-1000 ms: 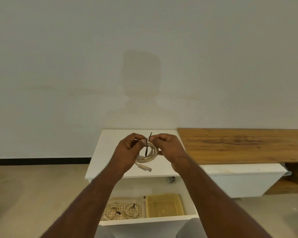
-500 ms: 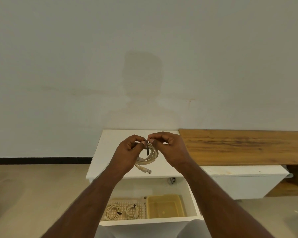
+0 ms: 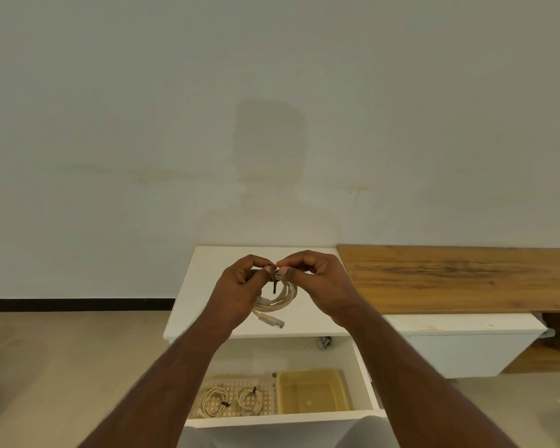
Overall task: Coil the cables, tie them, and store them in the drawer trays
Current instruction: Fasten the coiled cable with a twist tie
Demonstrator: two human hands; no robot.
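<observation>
I hold a coiled beige network cable [image 3: 283,297] in the air over the white cabinet top [image 3: 207,286]. A black tie [image 3: 274,282] wraps the top of the coil. My left hand [image 3: 240,289] and my right hand [image 3: 317,282] both pinch the tie with fingertips close together. One plug [image 3: 274,321] hangs below the coil. Below, the open drawer [image 3: 366,376] holds a perforated white tray [image 3: 232,383] with two tied cable coils, one on the left [image 3: 212,400] and one beside it [image 3: 249,399], and a yellow tray [image 3: 312,392] with nothing visible inside.
A wooden countertop [image 3: 459,276] runs to the right above a white cabinet front [image 3: 466,344]. A plain wall stands behind. Tiled floor [image 3: 62,367] spreads to the left, with a dark object at the left frame edge.
My fingertips have drawn closer together on the tie. The upright end of the tie that stuck out above the coil no longer shows. The coil stays at about the same height.
</observation>
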